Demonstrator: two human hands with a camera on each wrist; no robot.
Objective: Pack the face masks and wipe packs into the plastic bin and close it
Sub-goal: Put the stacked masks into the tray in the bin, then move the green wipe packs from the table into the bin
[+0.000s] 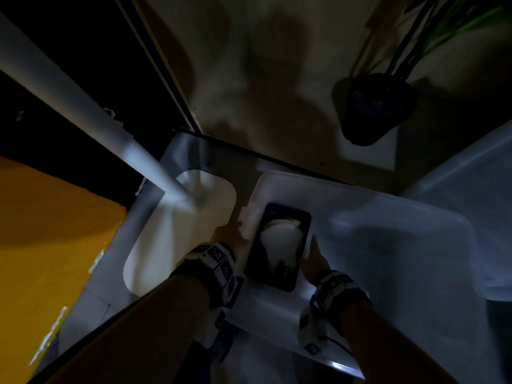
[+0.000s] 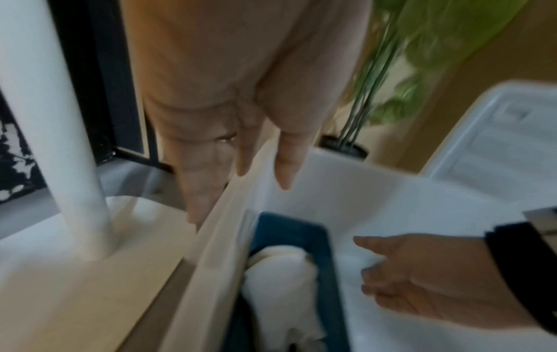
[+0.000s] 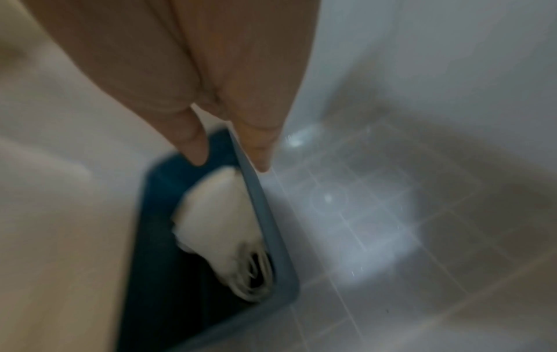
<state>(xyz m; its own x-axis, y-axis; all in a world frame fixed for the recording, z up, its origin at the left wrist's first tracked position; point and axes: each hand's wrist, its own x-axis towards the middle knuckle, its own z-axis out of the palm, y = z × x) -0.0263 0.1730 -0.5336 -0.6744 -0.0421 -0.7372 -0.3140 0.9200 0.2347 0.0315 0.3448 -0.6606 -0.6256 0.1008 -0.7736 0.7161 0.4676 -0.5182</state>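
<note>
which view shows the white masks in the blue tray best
The right wrist view: the white masks fill the frame's middle inside the blue tray, their folded edges visible. The left wrist view shows them blurred and cut off at the bottom; the head view shows them small and dim.

White masks (image 2: pixel 280 281); dark-blue box (image 2: pixel 328 259); translucent bin (image 1: pixel 388 245).

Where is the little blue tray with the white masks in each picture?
Head view: the blue tray lies inside the clear plastic bin, at its left wall, between both hands.
Left wrist view: the tray is at bottom centre.
Right wrist view: lower left of centre.
Shared landmark: the white masks inside it.
</note>
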